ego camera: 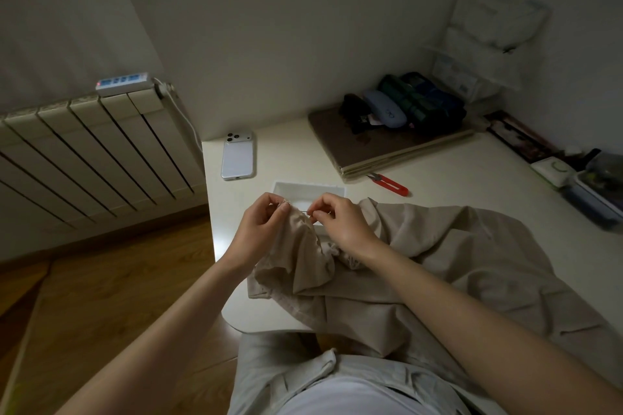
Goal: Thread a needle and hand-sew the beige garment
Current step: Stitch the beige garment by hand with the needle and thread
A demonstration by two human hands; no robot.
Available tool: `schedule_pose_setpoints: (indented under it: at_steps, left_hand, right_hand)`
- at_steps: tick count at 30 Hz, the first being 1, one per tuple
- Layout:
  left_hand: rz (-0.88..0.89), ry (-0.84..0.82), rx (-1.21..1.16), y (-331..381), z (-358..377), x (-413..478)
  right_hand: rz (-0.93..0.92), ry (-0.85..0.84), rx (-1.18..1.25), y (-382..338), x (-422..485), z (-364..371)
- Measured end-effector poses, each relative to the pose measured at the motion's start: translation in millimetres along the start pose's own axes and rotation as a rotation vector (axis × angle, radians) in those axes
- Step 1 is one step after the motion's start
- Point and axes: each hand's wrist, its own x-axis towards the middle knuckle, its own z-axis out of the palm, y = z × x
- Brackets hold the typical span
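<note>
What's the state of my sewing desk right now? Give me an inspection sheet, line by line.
Surface: pale desk; fabric covers its near right part.
Job's things: beige garment bunched at the near edge; needle at its raised fold; white tray behind the hands; red snips right of the tray. Thread too fine to tell.
Clutter: phone face down at the left; pouches on a folded board at the back; boxes at the right edge.
Grips: left hand pinches the garment's fold; right hand pinches the needle.
Cables: white cable runs from a power strip on the radiator.
Surroundings: wood floor, plain walls, rack in the right corner.
</note>
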Motion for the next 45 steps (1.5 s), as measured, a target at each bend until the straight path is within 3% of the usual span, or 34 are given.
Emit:
schedule_pose_setpoints:
  at_steps: [17, 30, 45]
  left_hand:
    - [0.013, -0.098, 0.013, 6, 2, -1]
    - [-0.145, -0.218, -0.113, 10, -3, -7]
    - [-0.180, -0.157, -0.163, 13, -1, -6]
  right_hand:
    - [0.027, -0.157, 0.251, -3, -3, 2]
    - [0.118, -0.183, 0.465, 0, -6, 2]
    - [0.141, -0.129, 0.371, -1, -4, 1]
